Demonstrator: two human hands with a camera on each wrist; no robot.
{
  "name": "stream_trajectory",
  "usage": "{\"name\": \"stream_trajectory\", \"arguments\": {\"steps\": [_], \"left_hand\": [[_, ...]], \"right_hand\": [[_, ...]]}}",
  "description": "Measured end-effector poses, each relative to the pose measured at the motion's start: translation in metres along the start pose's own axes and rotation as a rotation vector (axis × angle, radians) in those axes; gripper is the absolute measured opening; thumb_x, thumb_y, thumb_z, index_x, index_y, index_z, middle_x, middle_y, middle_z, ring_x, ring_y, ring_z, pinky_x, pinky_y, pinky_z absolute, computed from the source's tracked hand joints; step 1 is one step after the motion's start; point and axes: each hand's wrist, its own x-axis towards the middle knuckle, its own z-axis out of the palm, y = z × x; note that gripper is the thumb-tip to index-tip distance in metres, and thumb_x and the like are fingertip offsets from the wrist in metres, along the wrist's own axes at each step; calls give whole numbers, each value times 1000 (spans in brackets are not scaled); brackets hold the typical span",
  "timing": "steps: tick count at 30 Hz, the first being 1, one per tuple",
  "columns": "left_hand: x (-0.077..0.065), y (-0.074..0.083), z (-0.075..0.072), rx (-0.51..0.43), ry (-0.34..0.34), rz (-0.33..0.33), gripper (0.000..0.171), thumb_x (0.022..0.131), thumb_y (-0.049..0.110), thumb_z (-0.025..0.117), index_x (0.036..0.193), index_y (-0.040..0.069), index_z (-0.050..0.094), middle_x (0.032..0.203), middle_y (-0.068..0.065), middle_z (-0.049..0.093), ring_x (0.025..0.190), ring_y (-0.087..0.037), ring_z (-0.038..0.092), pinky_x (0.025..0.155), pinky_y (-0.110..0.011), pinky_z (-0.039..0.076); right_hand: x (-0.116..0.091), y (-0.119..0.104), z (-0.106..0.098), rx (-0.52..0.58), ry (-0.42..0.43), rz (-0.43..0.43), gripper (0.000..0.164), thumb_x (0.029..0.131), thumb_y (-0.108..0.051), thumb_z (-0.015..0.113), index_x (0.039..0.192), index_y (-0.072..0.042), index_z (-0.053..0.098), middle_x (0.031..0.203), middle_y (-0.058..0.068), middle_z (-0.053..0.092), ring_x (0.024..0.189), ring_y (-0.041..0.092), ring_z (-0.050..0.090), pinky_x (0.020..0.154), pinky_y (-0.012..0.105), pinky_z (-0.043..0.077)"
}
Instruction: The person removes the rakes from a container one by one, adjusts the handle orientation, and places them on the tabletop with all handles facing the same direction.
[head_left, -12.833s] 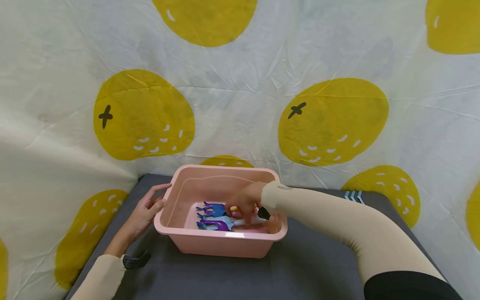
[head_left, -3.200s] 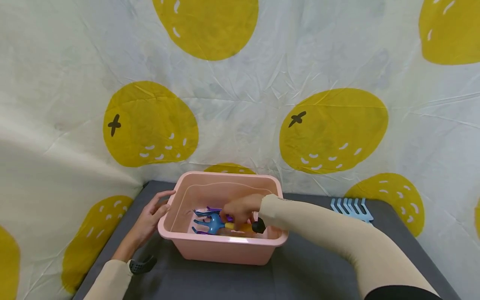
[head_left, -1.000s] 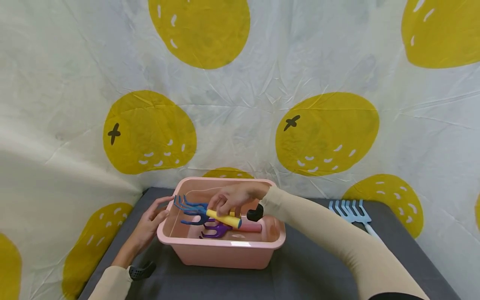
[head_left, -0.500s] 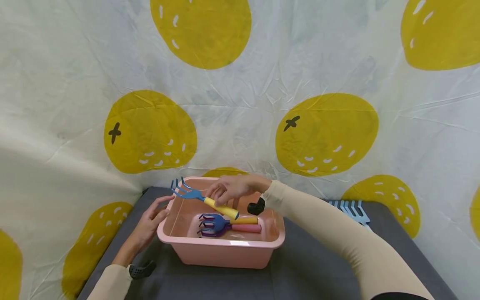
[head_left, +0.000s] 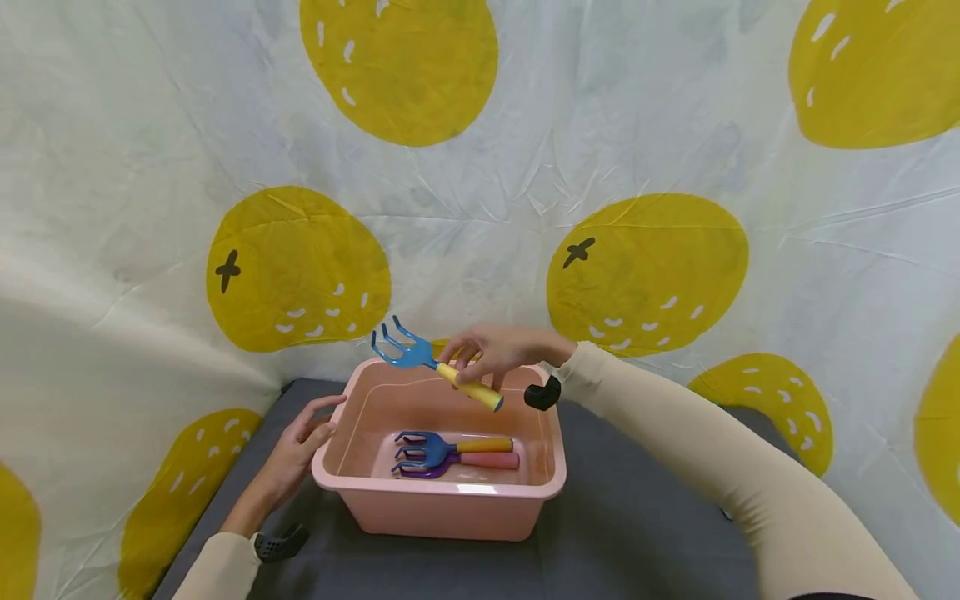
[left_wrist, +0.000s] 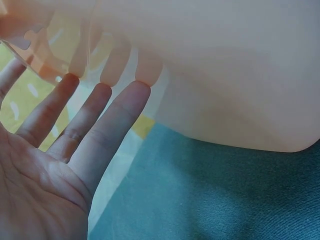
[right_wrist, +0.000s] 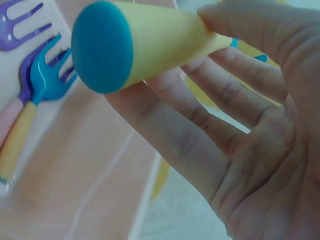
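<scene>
My right hand [head_left: 504, 352] holds a small hand rake [head_left: 412, 352] above the pink basin [head_left: 450, 512]. The rake has blue tines pointing up and left; thumb and fingertips pinch its yellow handle [right_wrist: 160, 37], seen butt-end first in the right wrist view. Down on the basin floor, a second blue rake [head_left: 435, 450] with a yellow handle partly covers a purple rake with a pink handle [head_left: 491, 460]. My left hand [head_left: 294, 454] stays at the basin's left side, its extended fingertips touching the outer wall [left_wrist: 225, 100] in the left wrist view.
The basin stands on a dark grey tabletop [head_left: 630, 517]. A white cloth with yellow fruit shapes [head_left: 648, 275] hangs close behind. The right sleeve [head_left: 697, 450] crosses above the table's right side and hides part of it.
The right hand has lifted the blue rake out of the basin, then up and right. A light-blue rake, once in the basin, later lay on the table; the sleeve now hides it. Left hand unmoved.
</scene>
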Motion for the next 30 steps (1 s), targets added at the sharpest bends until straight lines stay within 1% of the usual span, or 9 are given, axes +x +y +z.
{"name": "stream_trajectory", "arguments": {"steps": [4,9,15,19,23,25,27,30], "left_hand": [[0,-1,1,-6,-2,8,46,110,18,48,154,10,37,145,-36,47,106,-14,68,80,-36,60],[0,-3,2,-22,-1,10,45,111,16,48,154,8,36,140,-39,50,102,-20,70,78,-37,61],[0,-4,2,-5,1,3,46,111,18,48,154,10,37,142,-36,49,105,-17,69,80,-36,60],[1,-5,1,4,6,7,45,110,18,48,154,11,38,139,-30,55,104,-17,69,80,-36,60],[2,-5,-1,0,7,22,45,110,16,49,153,10,39,133,-17,62,105,-16,69,81,-35,60],[2,-6,-2,-3,3,28,45,110,16,49,153,10,38,131,-13,63,105,-16,69,81,-34,60],[2,-6,-2,-5,10,30,44,110,15,49,153,10,39,130,-11,64,104,-16,69,81,-34,60],[2,-6,-2,-2,5,31,44,110,15,48,153,9,38,131,-12,63,104,-16,69,81,-34,60]], "right_hand": [[-16,6,-14,-49,50,8,43,97,-21,72,138,-10,60,115,8,69,93,25,70,70,42,62],[-40,19,-28,-62,110,36,46,98,-21,72,139,-8,58,115,10,68,93,25,71,70,43,62],[-72,45,-37,-60,218,73,41,98,-17,72,136,-9,60,111,13,69,85,27,72,66,44,62],[-96,65,-40,-68,289,110,41,97,-15,73,136,-8,61,111,14,68,85,27,71,65,43,62],[-119,85,-39,-66,338,158,46,97,-19,73,138,-5,58,114,15,67,87,25,70,66,43,62],[-129,94,-37,-57,361,174,48,97,-19,73,139,-2,57,117,17,66,88,25,70,65,43,62],[-139,105,-35,-52,381,185,49,97,-20,73,139,0,57,118,18,67,89,24,69,65,42,62],[-153,122,-29,-33,411,206,49,98,-19,72,139,1,56,118,18,68,88,24,69,64,42,62]]}}
